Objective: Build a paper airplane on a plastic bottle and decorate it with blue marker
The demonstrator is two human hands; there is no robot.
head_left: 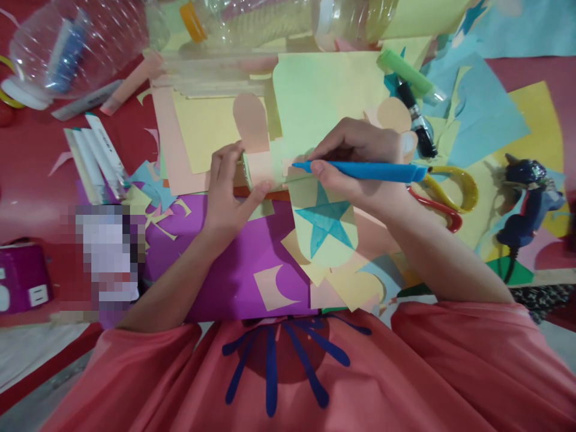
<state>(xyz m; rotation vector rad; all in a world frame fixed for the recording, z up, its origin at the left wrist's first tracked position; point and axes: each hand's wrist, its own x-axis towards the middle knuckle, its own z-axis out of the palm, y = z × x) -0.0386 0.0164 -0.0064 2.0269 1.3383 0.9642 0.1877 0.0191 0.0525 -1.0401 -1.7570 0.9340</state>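
Note:
My right hand is closed around a blue marker. Its tip points left and meets a small pale pink paper patch. My left hand has thumb and fingers around the lower part of a pink paper cutout with a rounded top. Beside those fingers shows a shiny pale rim, whose kind I cannot make out. Below the marker, a blue-green paper star lies on a pale yellow rounded paper piece. Under both hands are stacked sheets, including a pale green one.
Clear plastic bottles lie along the back. At left are white markers. On the right are scissors with red and yellow handles, a black marker, a green marker and a dark cat-shaped object. Paper scraps surround the purple sheet.

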